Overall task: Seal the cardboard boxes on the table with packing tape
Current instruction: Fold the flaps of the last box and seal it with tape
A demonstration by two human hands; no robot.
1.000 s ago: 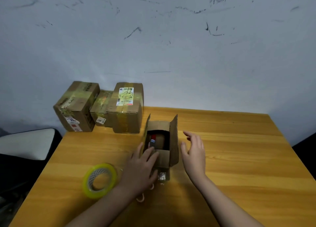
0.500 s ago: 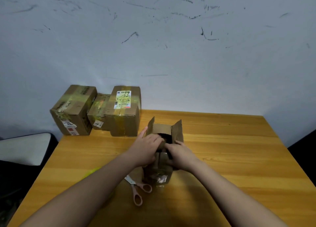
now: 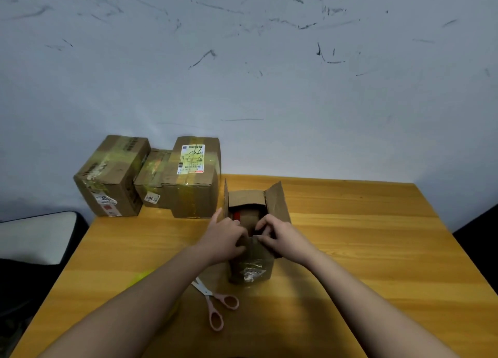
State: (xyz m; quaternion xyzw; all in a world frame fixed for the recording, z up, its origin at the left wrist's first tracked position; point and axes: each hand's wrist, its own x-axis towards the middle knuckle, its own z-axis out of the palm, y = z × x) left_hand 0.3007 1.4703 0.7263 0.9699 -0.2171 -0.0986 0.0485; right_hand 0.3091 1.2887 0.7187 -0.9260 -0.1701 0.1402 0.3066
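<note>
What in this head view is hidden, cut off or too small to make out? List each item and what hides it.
Tape roll: only a yellow sliver shows past the left forearm.
Open box contents: a red-and-brown thing, mostly behind the left hand and right hand.
Middle box: largely hidden between its neighbours.
Label print: too small.

I see a small open cardboard box (image 3: pixel 252 263) standing upright mid-table, side flaps raised; three taped boxes (image 3: pixel 151 177) sit clustered at the table's far left corner.
</note>
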